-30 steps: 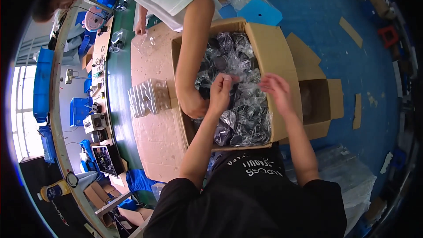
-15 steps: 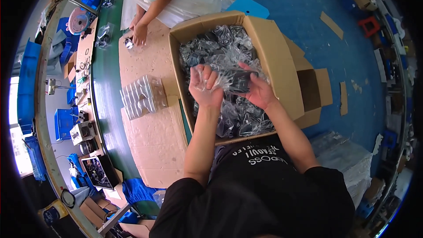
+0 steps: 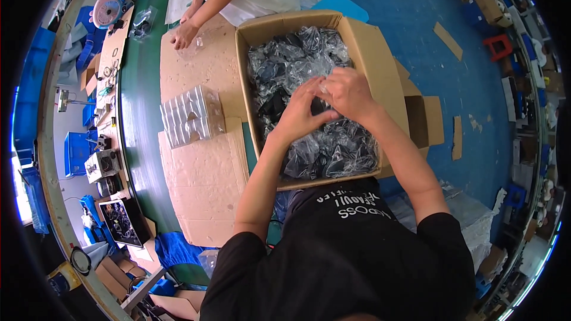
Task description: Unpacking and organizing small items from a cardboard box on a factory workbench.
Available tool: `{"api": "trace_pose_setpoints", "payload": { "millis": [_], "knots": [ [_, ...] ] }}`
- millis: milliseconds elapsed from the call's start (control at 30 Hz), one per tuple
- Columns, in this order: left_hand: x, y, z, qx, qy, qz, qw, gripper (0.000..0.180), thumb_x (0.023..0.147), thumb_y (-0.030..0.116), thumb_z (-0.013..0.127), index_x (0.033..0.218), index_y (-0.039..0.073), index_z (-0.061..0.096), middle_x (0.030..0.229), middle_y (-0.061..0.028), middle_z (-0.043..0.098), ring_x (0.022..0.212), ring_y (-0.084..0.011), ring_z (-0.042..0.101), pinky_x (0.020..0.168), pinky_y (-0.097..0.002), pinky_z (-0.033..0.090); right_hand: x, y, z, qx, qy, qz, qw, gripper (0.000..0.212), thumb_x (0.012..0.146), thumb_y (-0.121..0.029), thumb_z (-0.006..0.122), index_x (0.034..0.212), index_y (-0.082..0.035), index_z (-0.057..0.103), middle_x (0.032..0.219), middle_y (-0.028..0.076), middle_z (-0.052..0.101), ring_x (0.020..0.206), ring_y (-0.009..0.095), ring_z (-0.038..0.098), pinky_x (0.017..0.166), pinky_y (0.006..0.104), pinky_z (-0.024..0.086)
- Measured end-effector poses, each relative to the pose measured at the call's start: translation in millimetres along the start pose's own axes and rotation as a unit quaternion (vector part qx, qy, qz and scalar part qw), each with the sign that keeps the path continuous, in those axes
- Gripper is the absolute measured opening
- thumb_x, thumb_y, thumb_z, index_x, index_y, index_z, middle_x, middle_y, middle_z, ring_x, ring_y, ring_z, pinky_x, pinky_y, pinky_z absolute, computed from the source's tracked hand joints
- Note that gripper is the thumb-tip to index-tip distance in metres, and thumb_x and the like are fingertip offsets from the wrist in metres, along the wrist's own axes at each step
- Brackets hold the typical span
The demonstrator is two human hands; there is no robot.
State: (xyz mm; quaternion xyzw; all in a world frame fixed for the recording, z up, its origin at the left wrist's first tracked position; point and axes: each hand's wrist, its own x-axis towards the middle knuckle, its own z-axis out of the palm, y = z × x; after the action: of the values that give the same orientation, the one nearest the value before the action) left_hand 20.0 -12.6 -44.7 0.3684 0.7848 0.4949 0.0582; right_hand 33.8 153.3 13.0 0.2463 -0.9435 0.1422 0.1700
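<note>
Over the open cardboard box (image 3: pixel 244 77) my two hands meet. A black part in a clear plastic bag (image 3: pixel 319 106) shows only in the gap between the left thumb and fingers; its exact kind is hidden. My left hand (image 3: pixel 299 113) curves round this part. At its fingertips my right hand (image 3: pixel 348 94) is closed, pinching a bit of clear plastic. Beneath both hands the box is filled with several black parts in clear bags (image 3: pixel 309 154).
A stack of clear plastic trays (image 3: pixel 193 116) stands on flattened cardboard (image 3: pixel 202 193) to the left. At the far left, another person's hand (image 3: pixel 185 34) works over clear plastic. A smaller open carton (image 3: pixel 431 122) is right of the box, on the blue floor (image 3: pixel 410 35).
My hands have come together and turned palms down. The bagged part, stretched between them before, is now mostly covered by the fingers. The other person's hands have shifted slightly.
</note>
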Motion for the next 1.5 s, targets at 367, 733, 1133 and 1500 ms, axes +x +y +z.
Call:
{"api": "trace_pose_setpoints", "payload": {
  "millis": [367, 733, 1133, 1500],
  "knots": [
    [54, 36, 7, 0.381, -0.034, 0.139, 0.913, 0.024, 0.082, 0.024, 0.061, 0.085, 0.001, 0.065, 0.088, -0.0167, 0.063, 0.077, -0.0222, 0.058, 0.067, -0.0349, 0.046, -52, 1, 55, 0.738, 0.109, 0.298, 0.596, 0.055, 0.091, -0.032, 0.055, 0.136, -0.005, 0.037, 0.132, 0.01, 0.045, 0.112, 0.016, 0.046, 0.095, 0.028, 0.037],
    [192, -166, 76, 0.231, 0.155, -0.393, 0.876, 0.055, 0.074, 0.043, 0.063, 0.106, -0.001, 0.052, 0.111, -0.0194, 0.055, 0.1, -0.0355, 0.055, 0.08, -0.0437, 0.046, -147, 14, 17, 0.792, 0.13, 0.432, 0.412, 0.032, 0.095, -0.031, 0.048, 0.091, -0.002, 0.06, 0.052, -0.003, 0.04, 0.044, 0.005, 0.03, 0.043, 0.0179, 0.024],
    [133, -103, 33, -0.002, 0.237, -0.112, 0.965, 0.021, 0.088, 0.02, 0.056, 0.096, 0.001, 0.059, 0.082, -0.0083, 0.06, 0.071, -0.0199, 0.056, 0.067, -0.0288, 0.046, -116, 66, 5, 0.666, 0.186, 0.442, 0.571, 0.033, 0.093, -0.025, 0.048, 0.064, -0.008, 0.054, 0.056, 0.001, 0.045, 0.054, 0.01, 0.042, 0.055, 0.0221, 0.035],
    [119, 17, -18, -0.43, 0.312, -0.11, 0.84, 0.016, 0.092, 0.015, 0.049, 0.088, 0.003, 0.057, 0.066, 0.0001, 0.05, 0.057, -0.0066, 0.045, 0.049, -0.0189, 0.038, 1, 57, 31, 0.729, -0.079, 0.253, 0.631, 0.049, 0.079, -0.016, 0.07, 0.123, -0.003, 0.052, 0.105, 0.006, 0.063, 0.091, 0.011, 0.058, 0.081, 0.0245, 0.045]
  ]
}}
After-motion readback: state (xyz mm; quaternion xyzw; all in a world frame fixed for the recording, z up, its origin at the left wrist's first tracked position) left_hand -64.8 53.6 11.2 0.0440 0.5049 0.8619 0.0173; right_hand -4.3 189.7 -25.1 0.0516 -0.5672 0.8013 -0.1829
